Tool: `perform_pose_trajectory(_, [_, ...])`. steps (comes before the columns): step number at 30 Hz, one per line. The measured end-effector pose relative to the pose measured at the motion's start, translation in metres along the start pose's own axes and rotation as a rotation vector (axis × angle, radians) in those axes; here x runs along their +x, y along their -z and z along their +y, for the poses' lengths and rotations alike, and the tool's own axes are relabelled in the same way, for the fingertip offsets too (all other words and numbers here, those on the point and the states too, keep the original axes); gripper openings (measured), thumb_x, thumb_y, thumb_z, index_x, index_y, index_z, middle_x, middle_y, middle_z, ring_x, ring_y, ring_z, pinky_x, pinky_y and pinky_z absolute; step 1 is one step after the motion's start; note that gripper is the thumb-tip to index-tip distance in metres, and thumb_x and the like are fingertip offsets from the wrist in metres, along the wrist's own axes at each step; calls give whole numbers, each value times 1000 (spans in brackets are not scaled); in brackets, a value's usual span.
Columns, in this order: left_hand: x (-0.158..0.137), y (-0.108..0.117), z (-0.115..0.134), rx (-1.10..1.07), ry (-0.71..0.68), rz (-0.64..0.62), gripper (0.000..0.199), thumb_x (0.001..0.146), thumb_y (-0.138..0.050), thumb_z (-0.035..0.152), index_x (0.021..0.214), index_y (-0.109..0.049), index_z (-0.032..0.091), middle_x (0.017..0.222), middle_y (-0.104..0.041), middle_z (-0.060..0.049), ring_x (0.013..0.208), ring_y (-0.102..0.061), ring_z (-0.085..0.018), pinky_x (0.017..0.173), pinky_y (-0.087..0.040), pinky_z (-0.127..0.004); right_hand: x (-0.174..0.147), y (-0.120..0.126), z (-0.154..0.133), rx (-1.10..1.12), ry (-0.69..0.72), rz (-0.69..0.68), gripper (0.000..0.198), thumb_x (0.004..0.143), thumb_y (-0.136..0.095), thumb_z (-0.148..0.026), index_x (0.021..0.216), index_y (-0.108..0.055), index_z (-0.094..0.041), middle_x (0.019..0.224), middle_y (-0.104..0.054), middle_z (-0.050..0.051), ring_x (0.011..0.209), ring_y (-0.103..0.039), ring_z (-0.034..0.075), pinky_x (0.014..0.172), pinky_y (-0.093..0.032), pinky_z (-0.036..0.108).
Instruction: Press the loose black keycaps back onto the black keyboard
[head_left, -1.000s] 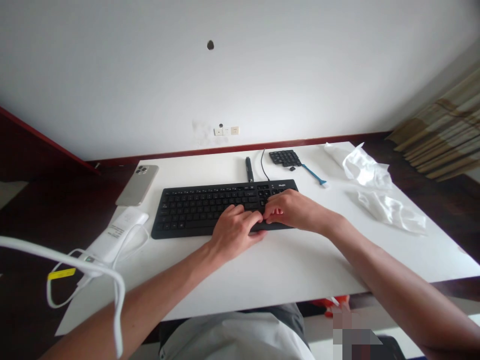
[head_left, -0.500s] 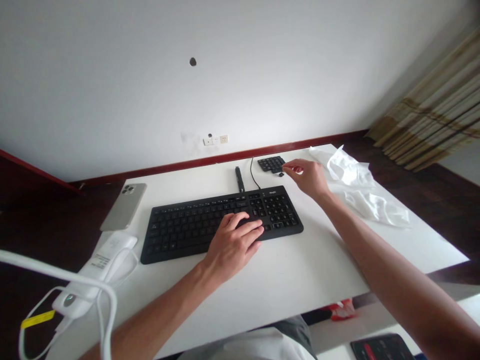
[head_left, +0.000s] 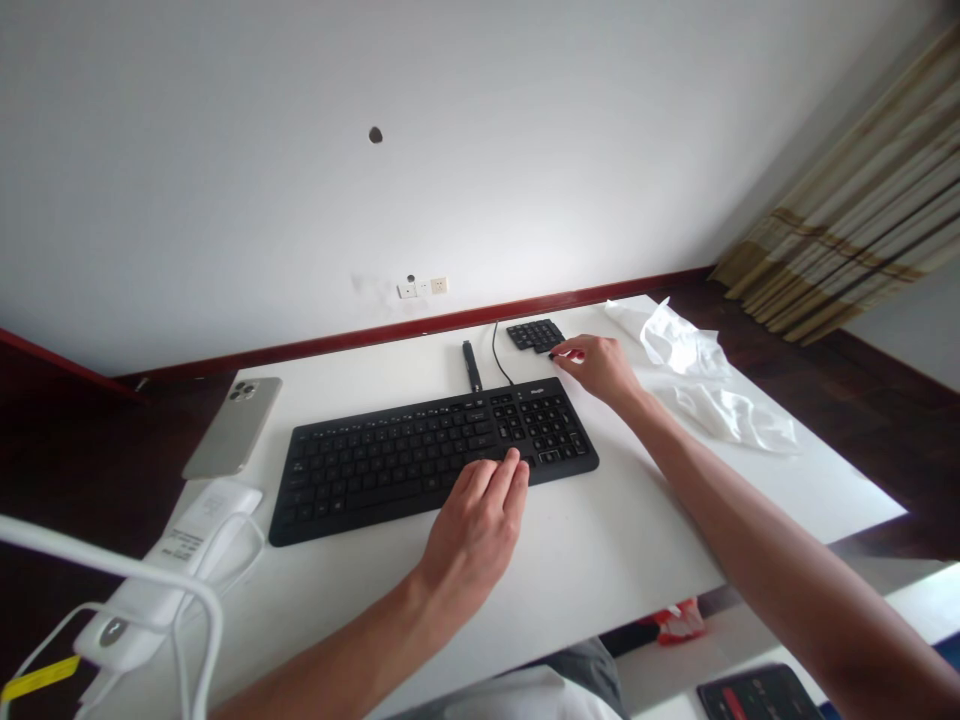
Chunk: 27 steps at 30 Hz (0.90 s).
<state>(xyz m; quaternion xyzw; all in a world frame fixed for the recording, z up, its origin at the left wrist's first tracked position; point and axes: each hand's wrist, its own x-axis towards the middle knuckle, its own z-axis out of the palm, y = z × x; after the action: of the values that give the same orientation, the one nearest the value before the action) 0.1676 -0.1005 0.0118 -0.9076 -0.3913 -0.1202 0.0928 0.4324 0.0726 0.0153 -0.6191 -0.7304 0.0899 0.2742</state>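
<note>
A black keyboard [head_left: 390, 460] lies on the white table, with dark empty-looking spots around some keys on its right side. Over its front edge is my left hand [head_left: 476, 525], palm down, fingers stretched forward and close together; the thumb is hidden. Farther back, my right hand [head_left: 592, 368] pinches a small black keycap [head_left: 553, 356] at the tabletop. Just beyond those fingertips lies a flat group of black keycaps [head_left: 534, 335]. A black pen-like tool [head_left: 471, 366] lies behind the keyboard, beside its cable [head_left: 498, 355].
Crumpled white plastic wrap [head_left: 686, 340] covers part of the table's right side. On the left lie a phone [head_left: 232, 428] and a white power strip [head_left: 176, 570] with looping cords. A wall with sockets [head_left: 424, 288] stands behind the table [head_left: 622, 530].
My right hand has lowered to the loose keycap and closed its fingertips on it. My left hand has drawn back toward the keyboard's front edge, its fingers coming together. The view has shifted slightly.
</note>
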Motion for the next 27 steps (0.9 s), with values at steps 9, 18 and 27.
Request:
perform_pose_trajectory(9, [0,-4,1,-44,28,35,40,97,-55,6,135,-65,11,141,-65,-10,111,-62,-22,100,-54,-36,-1,1,-4,13,-17,-43,18,85,-66,-27,88,-81,-19,85,-79,6,78,-71,22,77,-51,33])
perform_pose_trajectory(18, [0,-3,-6,-210,-7,51,23,93,-58,3,105,-70,18,104,-70,-5,88,-62,-20,78,-54,-33,-3,10,-13,11,-40,-63,14,84,-71,-27,88,-81,-20,82,-79,4,78,-73,22,75,-54,32])
perform_pose_trajectory(27, [-6,-19,-4,-576,-211,-102,14,95,-58,16,105,-67,22,81,-73,5,74,-68,-15,72,-52,-29,-23,35,-52,293,287,-454,22,88,-71,-33,104,-81,-24,97,-80,3,86,-74,20,82,-60,32])
